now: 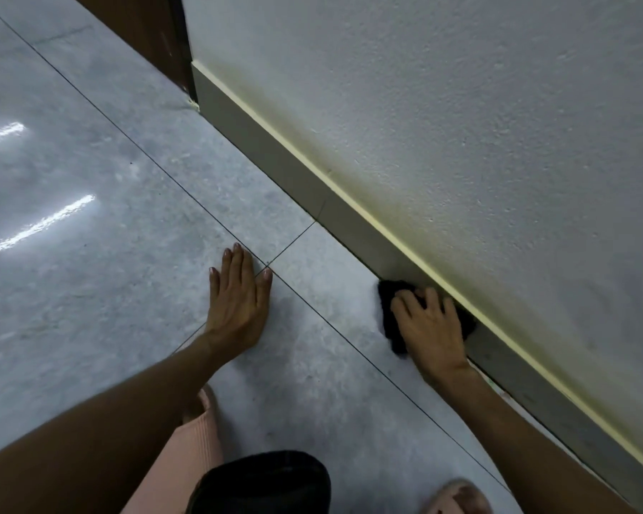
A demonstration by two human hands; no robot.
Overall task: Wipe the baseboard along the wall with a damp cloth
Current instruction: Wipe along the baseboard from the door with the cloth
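Where baseboard runs: unlabelled cloth.

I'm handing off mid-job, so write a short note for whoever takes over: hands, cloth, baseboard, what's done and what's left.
Right hand: fingers spread, pressing the black cloth against the grey baseboard where it meets the floor.
Left hand: empty, flat on the tiled floor, bracing.
Done: cannot tell from this view which stretch is already wiped.
Left: the baseboard runs ahead to the dark wooden door frame and back behind the right arm; keep the cloth moving along it.
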